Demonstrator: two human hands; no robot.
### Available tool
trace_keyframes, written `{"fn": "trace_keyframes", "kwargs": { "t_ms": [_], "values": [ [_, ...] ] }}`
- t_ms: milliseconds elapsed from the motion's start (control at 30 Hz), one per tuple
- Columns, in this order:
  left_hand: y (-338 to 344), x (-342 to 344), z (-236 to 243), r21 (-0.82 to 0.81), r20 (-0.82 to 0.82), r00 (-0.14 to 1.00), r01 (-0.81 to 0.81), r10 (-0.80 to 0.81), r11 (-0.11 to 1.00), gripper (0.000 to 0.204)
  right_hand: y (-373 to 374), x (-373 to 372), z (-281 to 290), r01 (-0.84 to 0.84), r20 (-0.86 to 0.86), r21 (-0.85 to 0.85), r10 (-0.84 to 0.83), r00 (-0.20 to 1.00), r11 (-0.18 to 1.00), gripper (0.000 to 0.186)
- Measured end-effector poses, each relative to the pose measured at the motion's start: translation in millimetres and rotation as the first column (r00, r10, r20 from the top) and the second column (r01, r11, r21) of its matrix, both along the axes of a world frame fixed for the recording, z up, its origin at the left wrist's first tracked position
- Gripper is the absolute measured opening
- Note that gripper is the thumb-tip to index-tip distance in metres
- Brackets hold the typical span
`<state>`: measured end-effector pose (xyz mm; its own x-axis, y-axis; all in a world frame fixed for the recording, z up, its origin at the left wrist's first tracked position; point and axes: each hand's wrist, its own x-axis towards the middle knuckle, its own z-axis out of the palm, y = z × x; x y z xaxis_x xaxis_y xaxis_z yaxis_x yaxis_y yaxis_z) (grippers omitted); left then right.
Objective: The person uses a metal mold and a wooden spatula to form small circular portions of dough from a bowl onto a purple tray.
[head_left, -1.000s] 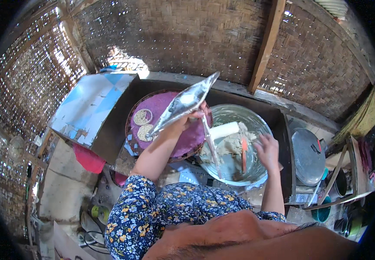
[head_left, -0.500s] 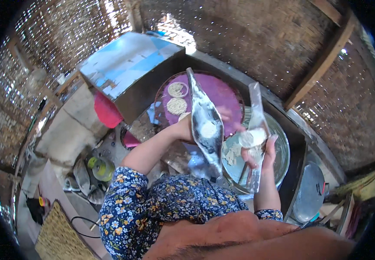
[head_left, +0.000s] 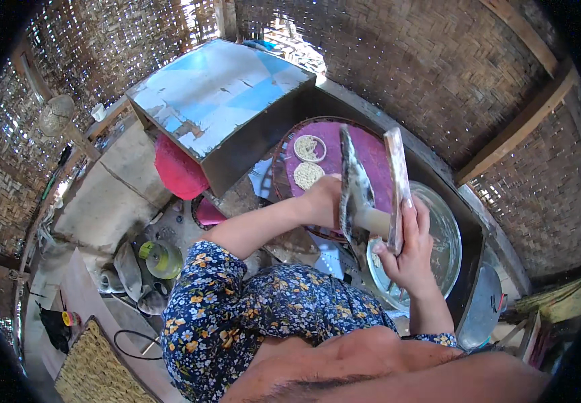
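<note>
Nearest is a dark floral garment (head_left: 203, 289), to the left of the metal basin (head_left: 450, 232). Above the basin's left side, the right hand (head_left: 411, 250) grasps a long narrow bar (head_left: 398, 185), thumb on one side and fingers on the other. Left of the basin, the left hand (head_left: 324, 199) grips a dark pointed plate (head_left: 358, 185) dusted with white; its fingers are hidden behind the plate. A pale cylinder (head_left: 375, 220) bridges plate and bar over the basin's left edge; whether it enters the plate I cannot tell. Just left of the basin, a round purple tray (head_left: 334, 134) bears pale patties (head_left: 308, 176) of strands. A blue-and-white-topped box (head_left: 227, 87) stands farther left of the basin, and a woven wall (head_left: 384, 54) rises beyond it.
</note>
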<state>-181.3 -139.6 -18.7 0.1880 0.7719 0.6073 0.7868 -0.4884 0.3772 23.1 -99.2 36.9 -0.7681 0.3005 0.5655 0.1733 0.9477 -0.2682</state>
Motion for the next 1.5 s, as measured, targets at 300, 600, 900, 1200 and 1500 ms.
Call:
{"fn": "trace_keyframes", "kwargs": {
  "t_ms": [300,600,900,1200,1500],
  "values": [
    [11.7,-55.2,-29.1,-0.12,0.201,0.98,0.021,0.004,0.993,0.031,9.4,-65.6,3.4,-0.184,-0.203,-0.525,0.088,0.975,0.831,0.081],
    [58.0,-139.8,65.6,0.393,0.808,-0.17,0.869,-0.565,0.3,0.097,69.3,-48.1,-53.1,-0.158,-0.173,-0.984,0.234,0.957,-0.081,0.116],
    [116.1,-158.6,70.7,0.557,0.771,-0.348,0.775,-0.534,0.298,0.088,97.9,-70.7,-22.5,-0.098,-0.172,-0.961,0.279,0.945,-0.26,0.107],
    [172.0,-205.4,-26.3,0.544,0.77,-0.611,0.478,-0.184,0.689,0.054,146.9,-129.4,-46.3,0.115,0.037,-0.96,0.294,0.955,-0.254,0.084],
    [170.9,-209.2,-38.2,0.569,0.736,-0.643,0.415,-0.214,0.71,0.048,153.6,-134.0,-46.3,0.241,0.209,-0.967,0.296,0.932,-0.075,0.088]
  ]
}}
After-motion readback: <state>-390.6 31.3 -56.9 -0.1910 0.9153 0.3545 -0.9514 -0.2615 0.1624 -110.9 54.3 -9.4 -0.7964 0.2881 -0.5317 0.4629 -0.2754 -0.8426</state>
